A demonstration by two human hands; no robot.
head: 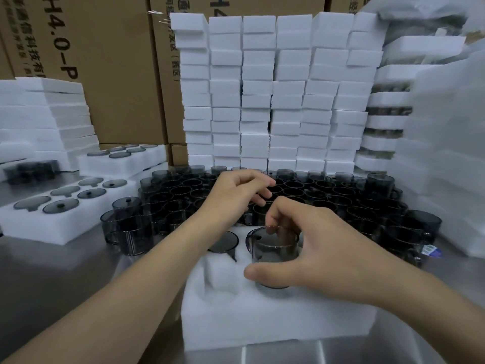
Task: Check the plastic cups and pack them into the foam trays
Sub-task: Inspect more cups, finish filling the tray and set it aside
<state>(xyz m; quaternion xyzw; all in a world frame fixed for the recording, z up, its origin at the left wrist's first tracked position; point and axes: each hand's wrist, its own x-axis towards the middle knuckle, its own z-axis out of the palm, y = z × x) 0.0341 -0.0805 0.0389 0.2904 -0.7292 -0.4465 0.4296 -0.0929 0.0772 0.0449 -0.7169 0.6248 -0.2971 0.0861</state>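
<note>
A white foam tray (262, 319) lies on the steel table in front of me. One smoky transparent cup (223, 241) sits sunk in its far-left pocket. My right hand (309, 248) grips a second smoky cup (273, 254) by its rim, thumb on the near side and fingers over the far edge, standing partly in the pocket beside the first. My left hand (236, 190) hovers with loosely curled fingers over the mass of loose smoky cups (328, 198) behind the tray; whether it touches one is unclear.
Two filled foam trays (34, 224) lie at the left, with foam stacks (47, 114) behind them. A wall of stacked white foam trays (275, 95) stands at the back before cardboard boxes (105, 61). More foam and packed trays rise at the right (441, 153).
</note>
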